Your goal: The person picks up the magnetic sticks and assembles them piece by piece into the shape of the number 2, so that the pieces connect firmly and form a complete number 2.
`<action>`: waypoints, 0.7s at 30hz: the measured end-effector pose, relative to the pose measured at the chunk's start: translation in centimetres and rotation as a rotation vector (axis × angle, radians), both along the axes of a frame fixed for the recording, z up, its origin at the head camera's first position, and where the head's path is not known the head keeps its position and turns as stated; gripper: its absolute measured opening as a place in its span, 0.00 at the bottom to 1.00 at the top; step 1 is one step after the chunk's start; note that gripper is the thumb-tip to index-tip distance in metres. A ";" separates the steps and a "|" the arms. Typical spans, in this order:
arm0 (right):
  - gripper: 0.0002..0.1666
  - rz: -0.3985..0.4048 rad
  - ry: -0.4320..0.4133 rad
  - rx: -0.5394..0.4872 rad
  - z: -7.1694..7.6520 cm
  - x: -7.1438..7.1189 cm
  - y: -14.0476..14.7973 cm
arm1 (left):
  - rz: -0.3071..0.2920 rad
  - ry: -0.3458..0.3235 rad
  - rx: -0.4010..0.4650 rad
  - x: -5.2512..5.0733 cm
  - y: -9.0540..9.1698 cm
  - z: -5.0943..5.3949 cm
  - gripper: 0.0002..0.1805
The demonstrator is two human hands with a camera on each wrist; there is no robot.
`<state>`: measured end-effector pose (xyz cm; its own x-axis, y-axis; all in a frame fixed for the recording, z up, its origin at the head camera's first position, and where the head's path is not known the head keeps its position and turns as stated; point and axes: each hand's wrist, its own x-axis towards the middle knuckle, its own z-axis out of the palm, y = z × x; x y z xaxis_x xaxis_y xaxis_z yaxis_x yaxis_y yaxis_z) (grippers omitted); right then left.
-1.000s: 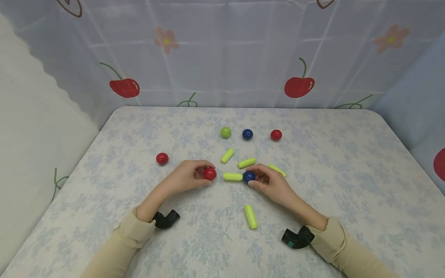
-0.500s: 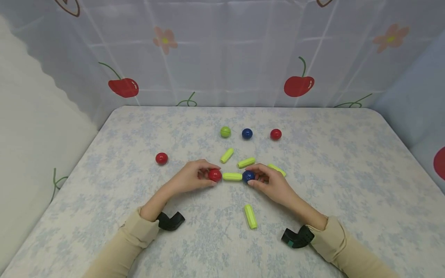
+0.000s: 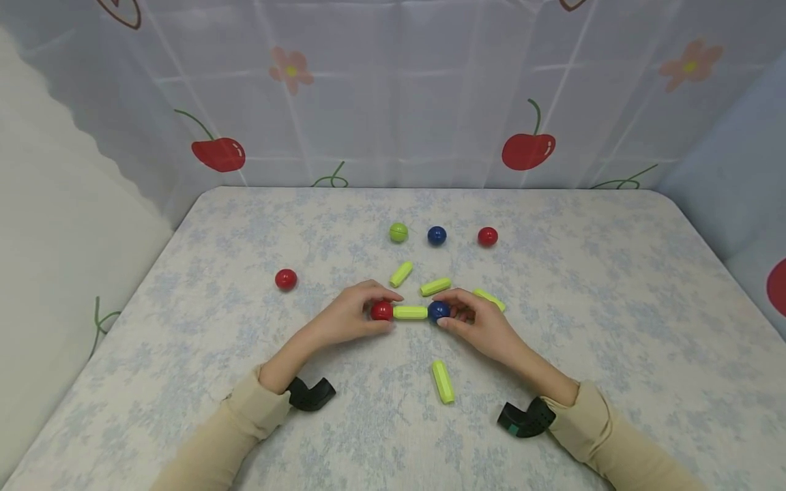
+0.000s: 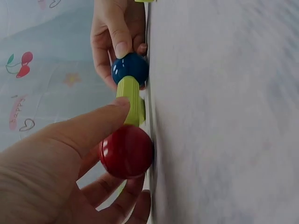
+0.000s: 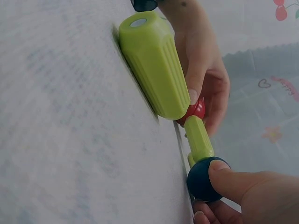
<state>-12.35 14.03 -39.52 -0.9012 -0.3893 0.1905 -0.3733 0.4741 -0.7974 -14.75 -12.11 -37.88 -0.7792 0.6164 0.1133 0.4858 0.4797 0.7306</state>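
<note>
My left hand point(image 3: 350, 315) curls round a red ball point(image 3: 382, 311), its thumb and forefinger reaching past it. In the left wrist view, the thumb tip overlaps a yellow-green ribbed rod point(image 4: 131, 100). That rod point(image 3: 410, 312) lies end-on between the red ball and a blue ball point(image 3: 439, 311), touching both. The blue ball is pinched between the thumb and fingers of my right hand point(image 3: 482, 324). Close by in the right wrist view, a loose ribbed rod point(image 5: 154, 65) shows a silvery disc in its end. Part of the red ball is hidden by fingers there.
Beyond the hands lie loose rods point(image 3: 401, 274), with another rod point(image 3: 489, 300) partly behind the right hand. One rod point(image 3: 443, 382) is nearer me. Farther back sit a green ball point(image 3: 398, 232), blue ball point(image 3: 437, 236) and red ball point(image 3: 488, 236). Another red ball point(image 3: 286, 279) is at left.
My left hand has brought the red ball rightward against the rod's left end, and its fingertips have slid forward past the ball. The right hand stays in place on the blue ball.
</note>
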 end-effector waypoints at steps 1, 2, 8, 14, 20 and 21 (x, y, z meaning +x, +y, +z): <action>0.20 0.001 0.000 -0.002 0.0 0.0 0.0 | 0.004 0.000 0.001 0.0 0.4 0.0 0.21; 0.20 0.002 0.000 -0.003 0.0 0.0 0.0 | 0.008 -0.002 0.004 0.1 0.7 -0.1 0.20; 0.21 -0.001 0.000 0.008 -0.1 0.0 0.0 | 0.069 -0.023 0.043 0.3 2.1 -0.7 0.15; 0.25 -0.027 0.111 0.051 1.1 1.1 0.8 | 0.107 -0.018 0.049 0.2 2.3 -1.3 0.13; 0.19 0.160 -0.003 0.002 1.6 3.5 2.3 | 0.104 -0.007 0.054 0.2 2.2 -1.2 0.13; 0.20 0.195 -0.045 -0.008 1.4 3.9 2.4 | 0.102 -0.002 0.053 0.2 2.2 -1.2 0.14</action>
